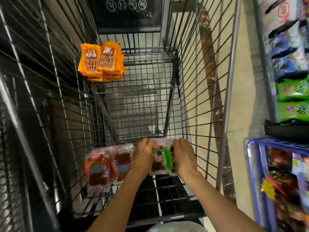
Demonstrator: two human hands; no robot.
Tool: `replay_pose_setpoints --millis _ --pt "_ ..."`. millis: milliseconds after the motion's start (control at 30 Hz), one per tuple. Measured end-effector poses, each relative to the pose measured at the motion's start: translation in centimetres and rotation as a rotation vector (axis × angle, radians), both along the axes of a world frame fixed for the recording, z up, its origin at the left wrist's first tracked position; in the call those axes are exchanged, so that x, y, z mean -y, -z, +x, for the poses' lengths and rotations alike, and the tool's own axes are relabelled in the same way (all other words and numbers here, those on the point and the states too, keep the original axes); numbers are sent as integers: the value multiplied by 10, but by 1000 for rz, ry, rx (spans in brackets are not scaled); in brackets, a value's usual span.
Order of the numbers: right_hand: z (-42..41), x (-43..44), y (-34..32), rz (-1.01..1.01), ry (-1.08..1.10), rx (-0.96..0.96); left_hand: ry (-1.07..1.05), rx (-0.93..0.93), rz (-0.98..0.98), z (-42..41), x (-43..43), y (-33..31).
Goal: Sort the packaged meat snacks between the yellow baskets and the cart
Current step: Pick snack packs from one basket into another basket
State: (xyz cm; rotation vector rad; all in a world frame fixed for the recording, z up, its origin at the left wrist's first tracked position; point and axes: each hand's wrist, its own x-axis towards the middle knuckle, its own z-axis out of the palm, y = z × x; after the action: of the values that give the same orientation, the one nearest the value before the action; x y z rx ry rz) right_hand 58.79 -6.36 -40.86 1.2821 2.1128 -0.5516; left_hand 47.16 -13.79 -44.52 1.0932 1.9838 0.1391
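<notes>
Gripping green meat packs (160, 159) in cart (200, 72) — left hand (143, 159), right hand (184, 158), fingers (145, 142) wrapped.

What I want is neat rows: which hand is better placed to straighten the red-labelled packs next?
Left, probably. The left hand sits right beside the red-labelled packs, while the right hand is across the green-labelled packs that both hands grip, nearer the right wall of the cart.
</notes>
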Motion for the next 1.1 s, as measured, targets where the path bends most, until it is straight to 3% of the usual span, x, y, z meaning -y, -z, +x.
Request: replay_pose_setpoints --millis 367,633,767,967,1033,1100 --pt "-6 -1 -14 -40 81 -10 -176 111 53 0 6 -10" --pt "-3 3 -25 1 79 -94 -177 33 50 -2 9 -12" --pt "3 4 -22 65 82 -178 -247 168 77 1 12 -15" --pt "4 10 -26 -136 531 -493 -521 400 -21 -2 12 -18" --pt "9 8 -32 -275 565 -503 -623 505 -79 -3 14 -19" --pt "14 10 -27 -248 585 -434 -702 624 -85 -1 18 -20"
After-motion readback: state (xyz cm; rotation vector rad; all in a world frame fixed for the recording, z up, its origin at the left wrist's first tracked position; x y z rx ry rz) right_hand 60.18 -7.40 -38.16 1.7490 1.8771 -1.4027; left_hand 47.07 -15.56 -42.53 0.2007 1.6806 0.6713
